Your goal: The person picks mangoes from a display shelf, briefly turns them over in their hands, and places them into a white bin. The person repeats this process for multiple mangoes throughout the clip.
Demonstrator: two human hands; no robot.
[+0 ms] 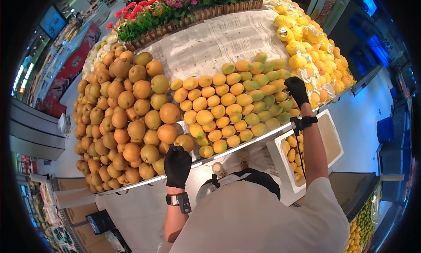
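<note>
My left hand, in a black glove, is at the front edge of the display with its fingers curled together. Its fingertips meet the lower side of a round brown pear; whether they grip anything is hidden. Over at the right end of the mango rows, my right hand, also black-gloved, is closed beside the yellow-green mangoes. What lies inside its fingers, if anything, cannot be seen. Yellow mangoes lie in rows between my two hands.
A large heap of brown pears rises on the left. Fruit in yellow foam nets is piled at the right. Newspaper covers the back, before a small wooden fence with flowers. A white foam box holding mangoes stands below my right arm.
</note>
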